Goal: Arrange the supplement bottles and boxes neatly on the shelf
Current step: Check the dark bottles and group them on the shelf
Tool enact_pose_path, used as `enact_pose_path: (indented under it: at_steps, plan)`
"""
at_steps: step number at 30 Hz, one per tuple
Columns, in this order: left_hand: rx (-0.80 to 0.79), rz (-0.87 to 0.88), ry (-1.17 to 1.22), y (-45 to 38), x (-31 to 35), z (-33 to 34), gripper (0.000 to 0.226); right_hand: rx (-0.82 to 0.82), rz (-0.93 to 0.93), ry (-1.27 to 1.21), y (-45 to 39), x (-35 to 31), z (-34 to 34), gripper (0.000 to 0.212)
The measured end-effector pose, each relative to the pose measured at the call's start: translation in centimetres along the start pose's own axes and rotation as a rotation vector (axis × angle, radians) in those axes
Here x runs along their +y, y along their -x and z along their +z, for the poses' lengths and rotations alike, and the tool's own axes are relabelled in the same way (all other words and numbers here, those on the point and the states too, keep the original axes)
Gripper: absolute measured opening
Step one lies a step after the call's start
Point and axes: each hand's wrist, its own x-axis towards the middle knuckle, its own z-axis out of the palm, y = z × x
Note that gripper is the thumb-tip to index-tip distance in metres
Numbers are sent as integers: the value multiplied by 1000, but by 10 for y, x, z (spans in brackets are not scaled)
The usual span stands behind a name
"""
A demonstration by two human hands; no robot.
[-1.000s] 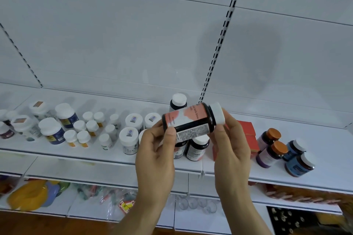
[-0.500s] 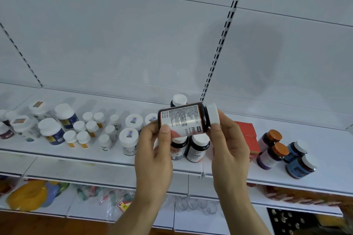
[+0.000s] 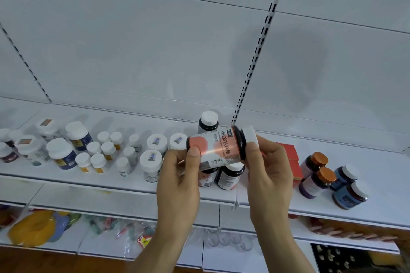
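Bright, even light washes the white metal back panel (image 3: pixel 155 51), where a soft grey shadow (image 3: pixel 288 68) falls; wide-angle distortion bends the edges, and detail stays slightly soft.

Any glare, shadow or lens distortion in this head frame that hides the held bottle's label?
Head view: a pale glare band crosses the label of the held bottle, though its large characters stay readable; a soft grey shadow falls on the back panel right of the slotted upright; wide-angle bending curves the shelf edge; focus is soft toward the corners.
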Motion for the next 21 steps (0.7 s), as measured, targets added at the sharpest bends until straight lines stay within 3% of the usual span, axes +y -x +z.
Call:
enact_pose_path:
  at_steps: [4,11,17,21]
  plan:
    - [-67,-40,7,3,0,0,30,17,-25,46,-1,0,-1,31]
    - [-99,-91,-13,4,-5,2,29,-22,13,-8,5,4,-4,22]
    - [-25,-158,9,1,-9,2,53,-15,-27,-39,7,0,-3,15]
    - [-54,-253,39,1,-9,6,34,16,-98,-8,9,1,-3,24]
